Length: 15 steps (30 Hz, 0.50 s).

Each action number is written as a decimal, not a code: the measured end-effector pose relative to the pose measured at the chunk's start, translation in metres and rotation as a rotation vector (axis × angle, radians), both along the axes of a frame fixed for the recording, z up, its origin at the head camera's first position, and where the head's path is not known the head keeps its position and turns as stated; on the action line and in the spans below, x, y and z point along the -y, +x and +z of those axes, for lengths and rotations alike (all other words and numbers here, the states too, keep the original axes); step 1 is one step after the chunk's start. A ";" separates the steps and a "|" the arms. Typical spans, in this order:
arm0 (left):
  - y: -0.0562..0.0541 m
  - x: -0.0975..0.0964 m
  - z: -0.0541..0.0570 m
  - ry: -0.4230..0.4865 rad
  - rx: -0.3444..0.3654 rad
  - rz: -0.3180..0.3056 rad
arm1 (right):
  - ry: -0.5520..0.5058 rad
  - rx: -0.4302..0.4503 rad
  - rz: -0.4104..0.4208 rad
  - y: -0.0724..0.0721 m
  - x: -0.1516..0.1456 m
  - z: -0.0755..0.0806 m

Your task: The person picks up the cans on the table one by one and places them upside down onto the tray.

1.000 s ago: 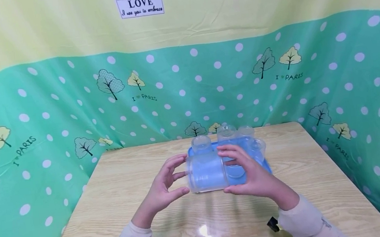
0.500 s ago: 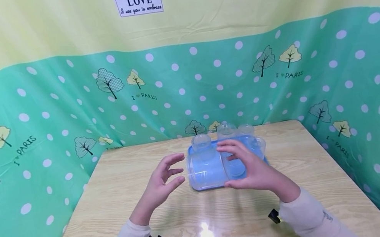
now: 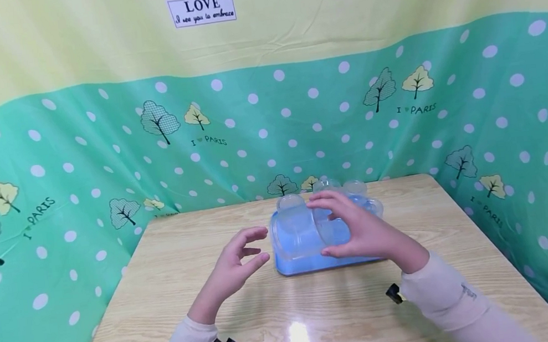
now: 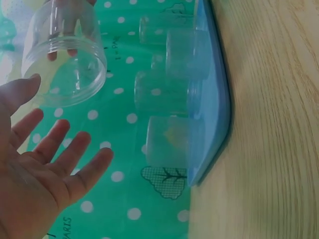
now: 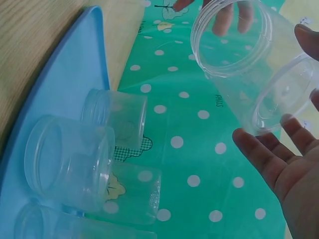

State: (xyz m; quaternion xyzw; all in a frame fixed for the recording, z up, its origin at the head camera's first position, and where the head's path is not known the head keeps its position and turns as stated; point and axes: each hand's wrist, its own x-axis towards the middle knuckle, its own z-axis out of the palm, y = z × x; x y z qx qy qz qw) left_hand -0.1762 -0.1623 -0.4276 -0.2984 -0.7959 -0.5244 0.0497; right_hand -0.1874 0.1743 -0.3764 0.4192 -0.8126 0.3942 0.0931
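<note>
A clear, see-through plastic jar (image 3: pixel 297 238) is held sideways above the tray, its wide threaded mouth toward the left. My right hand (image 3: pixel 368 234) grips it by the base end, thumb below and fingers above in the head view. In the right wrist view the jar (image 5: pixel 271 59) looks empty, with fingertips around its bottom edge. My left hand (image 3: pixel 231 267) stays just left of the mouth, fingers loosely bent and holding nothing. From the left wrist, that hand's spread fingers (image 4: pixel 75 154) show close below the jar's rim.
Behind and below the held jar lies a blue tray (image 3: pixel 314 266) on the wooden table (image 3: pixel 186 241). Several similar clear jars stand on it, among them a jar (image 3: pixel 289 203) at its back left. A green dotted curtain (image 3: pixel 249 129) hangs around the table's back and sides.
My left hand's fingertips have come away from the jar's mouth, leaving a small gap. My right hand has raised the jar slightly and tilted it, still holding the base.
</note>
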 end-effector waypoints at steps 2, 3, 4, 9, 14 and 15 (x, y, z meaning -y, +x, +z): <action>-0.001 0.000 -0.001 -0.018 0.017 0.013 | 0.018 -0.004 -0.002 -0.001 0.000 0.004; -0.001 0.000 -0.001 -0.025 0.023 0.020 | 0.029 -0.003 -0.005 -0.002 0.001 0.006; -0.001 0.000 -0.002 -0.032 0.026 0.028 | 0.042 -0.005 -0.007 -0.003 0.001 0.007; -0.003 0.002 -0.003 -0.170 -0.009 0.072 | 0.103 -0.011 -0.025 -0.008 0.003 0.015; -0.004 0.003 -0.006 -0.323 -0.040 0.081 | 0.166 -0.001 -0.045 -0.013 0.006 0.021; -0.004 0.004 -0.007 -0.331 -0.040 0.079 | 0.180 -0.001 -0.046 -0.014 0.007 0.022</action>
